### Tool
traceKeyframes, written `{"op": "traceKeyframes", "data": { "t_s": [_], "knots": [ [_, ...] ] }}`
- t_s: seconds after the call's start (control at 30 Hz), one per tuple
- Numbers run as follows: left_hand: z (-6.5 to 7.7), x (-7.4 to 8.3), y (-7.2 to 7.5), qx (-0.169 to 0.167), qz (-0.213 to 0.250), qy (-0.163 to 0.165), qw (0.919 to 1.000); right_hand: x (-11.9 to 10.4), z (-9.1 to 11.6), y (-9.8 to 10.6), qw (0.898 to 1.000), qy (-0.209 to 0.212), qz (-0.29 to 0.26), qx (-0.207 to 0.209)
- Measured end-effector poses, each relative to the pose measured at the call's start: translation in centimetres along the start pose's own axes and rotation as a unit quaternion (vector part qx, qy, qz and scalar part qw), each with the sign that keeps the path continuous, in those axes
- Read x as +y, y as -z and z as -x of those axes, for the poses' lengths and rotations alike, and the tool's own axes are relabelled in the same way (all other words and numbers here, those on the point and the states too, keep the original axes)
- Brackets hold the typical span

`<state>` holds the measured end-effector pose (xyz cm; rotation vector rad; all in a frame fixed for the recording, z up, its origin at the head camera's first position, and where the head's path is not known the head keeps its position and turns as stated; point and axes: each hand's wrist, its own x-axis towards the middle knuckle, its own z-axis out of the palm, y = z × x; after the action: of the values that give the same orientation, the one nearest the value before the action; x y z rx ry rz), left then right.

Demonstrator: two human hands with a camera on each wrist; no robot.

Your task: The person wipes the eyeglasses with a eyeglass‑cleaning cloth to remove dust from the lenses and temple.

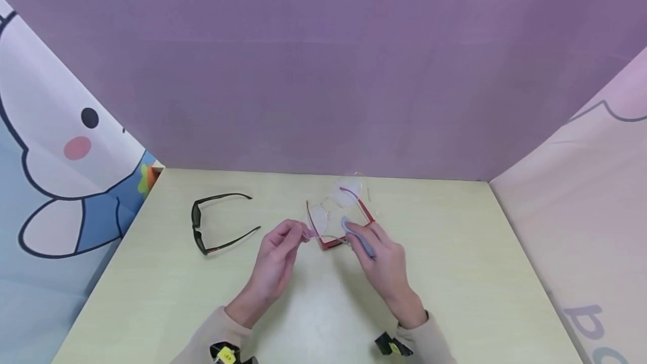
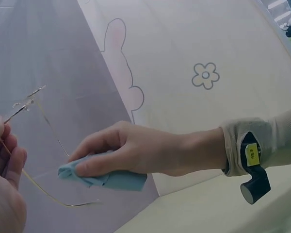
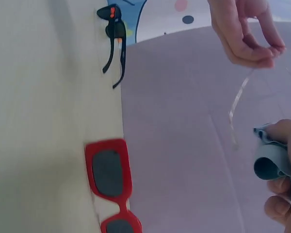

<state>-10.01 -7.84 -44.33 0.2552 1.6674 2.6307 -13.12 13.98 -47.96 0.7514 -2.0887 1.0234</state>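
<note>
Thin gold-wire eyeglasses with clear lenses point(image 1: 318, 219) are held up over the table by my left hand point(image 1: 280, 249). Its thumb and fingers pinch the frame near one side, and in the left wrist view a slim gold temple point(image 2: 80, 205) sticks out below them. My right hand point(image 1: 386, 263) grips a folded light-blue cloth point(image 2: 119, 178), bunched between thumb and fingers, close to the eyeglasses. Red-framed sunglasses point(image 3: 122, 198) with dark lenses lie on the table beyond the hands, partly overlapped by the eyeglasses in the head view.
Black sunglasses point(image 1: 197, 223) rest on the left of the pale table point(image 1: 455, 274), temples unfolded and pointing right. A purple backdrop point(image 1: 323, 72) rises behind the table's far edge. Printed cartoon panels point(image 1: 76, 184) stand on both sides.
</note>
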Motion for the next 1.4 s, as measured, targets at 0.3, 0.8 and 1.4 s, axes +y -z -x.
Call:
{"op": "traceKeyframes", "data": {
  "t_s": [0.3, 0.8, 1.4],
  "knots": [
    [0.2, 0.2, 0.5, 0.005, -0.049, 0.078, 0.9957, 1.8, -1.3, 1.3, 0.989, 0.100, 0.070, 0.087],
    [0.5, 1.1, 0.3, -0.033, -0.129, 0.102, 0.9859, 4.2, -0.7, 1.8, 0.970, 0.157, 0.185, -0.002],
    [0.9, 1.8, -0.4, -0.046, -0.141, 0.098, 0.9841, 4.3, -1.1, 1.6, 0.972, 0.158, 0.171, -0.007]
  ]
}}
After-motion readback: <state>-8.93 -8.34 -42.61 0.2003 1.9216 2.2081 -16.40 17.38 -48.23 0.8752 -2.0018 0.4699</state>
